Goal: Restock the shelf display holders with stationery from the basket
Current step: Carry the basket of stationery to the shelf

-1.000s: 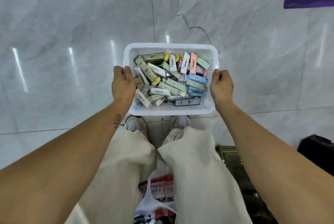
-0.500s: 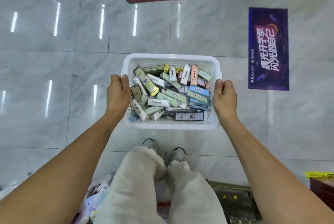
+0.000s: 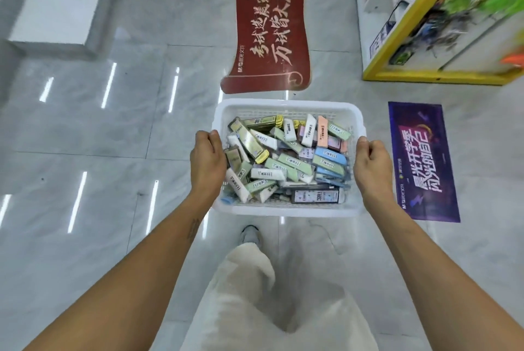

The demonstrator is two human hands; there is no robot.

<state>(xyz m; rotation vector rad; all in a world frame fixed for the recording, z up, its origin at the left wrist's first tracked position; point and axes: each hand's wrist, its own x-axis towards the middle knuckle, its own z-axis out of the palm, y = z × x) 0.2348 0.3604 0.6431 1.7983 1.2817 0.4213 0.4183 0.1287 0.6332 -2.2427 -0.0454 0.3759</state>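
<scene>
While gripping a loaded basket at waist level, a person is standing on a glossy grey floor [image 3: 119, 152] in a shop aisle.

Basket: a white plastic basket [image 3: 286, 210] with perforated walls is hanging in the air in front of the person, above the floor and not touching it.
Contents: small stationery packs [image 3: 286, 163] in green, white, blue, pink and yellow are lying jumbled inside, many showing barcode labels; 1 dark pack is lying along the near wall.
Left hand: the left hand [image 3: 208, 162] is curling tightly over the basket's left rim, fingers closed around the edge.
Right hand: the right hand [image 3: 371, 165] is clasping the right rim in the same way, knuckles facing up.
Legs: cream trousers [image 3: 272, 302] are filling the lower centre, and 1 grey shoe [image 3: 250, 233] is showing just below the basket.
Floor graphics: a red scroll-shaped sticker [image 3: 269, 24] is lying beyond the basket, and a purple rectangular sticker [image 3: 422, 163] is lying to the right, just beside the right hand.
Fixtures: a yellow-framed display stand [image 3: 411, 38] holding blurred goods is standing at the upper right; a white plinth [image 3: 59, 4] is sitting at the upper left.
</scene>
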